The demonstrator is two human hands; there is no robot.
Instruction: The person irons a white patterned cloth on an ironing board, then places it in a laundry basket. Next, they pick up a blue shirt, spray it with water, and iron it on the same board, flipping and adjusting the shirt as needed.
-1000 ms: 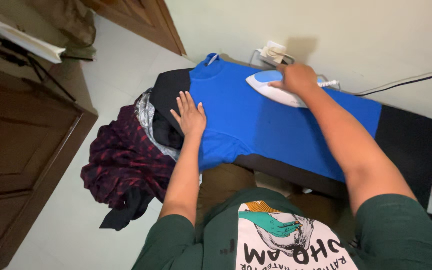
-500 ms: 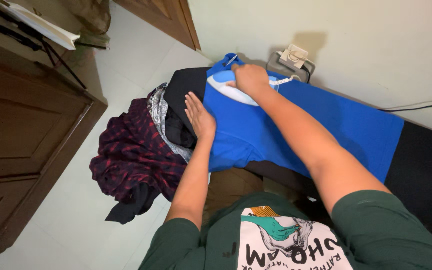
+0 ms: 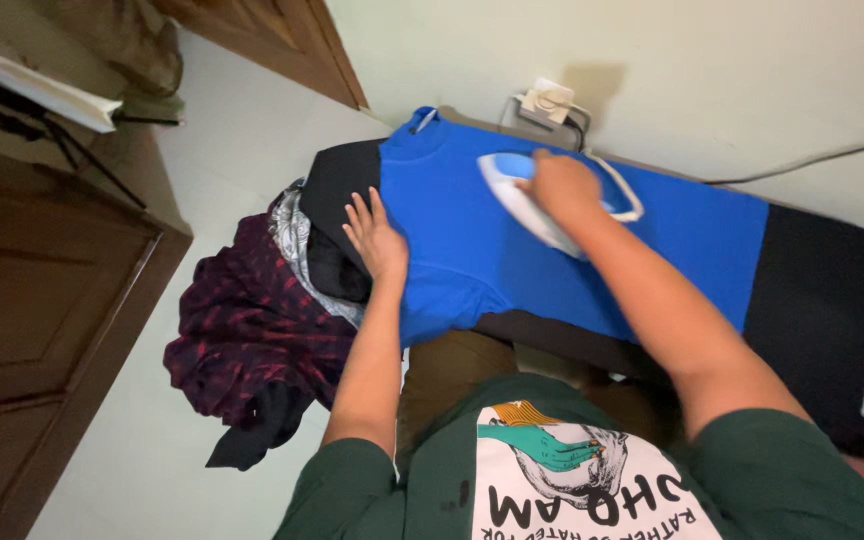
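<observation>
A bright blue shirt [image 3: 452, 230] lies spread flat over a black-covered ironing surface [image 3: 817, 300]. My right hand [image 3: 564, 187] grips the handle of a white and blue iron [image 3: 518, 195], which rests on the middle of the shirt with its tip pointing left. My left hand [image 3: 376, 236] lies flat with fingers spread on the shirt's left edge, next to the dark cloth beside it. The iron's white cord [image 3: 624, 190] loops behind my right hand.
A heap of clothes, dark red checked [image 3: 252, 330], grey patterned and black, hangs off the left end of the surface. A plug and socket block [image 3: 550, 103] sits at the wall behind. A brown wooden cabinet [image 3: 42, 300] stands at left; a cable [image 3: 822, 155] runs along the wall.
The iron slid left toward the shirt's collar, then back right to the middle of the shirt. My left hand stayed pressed on the shirt's left edge.
</observation>
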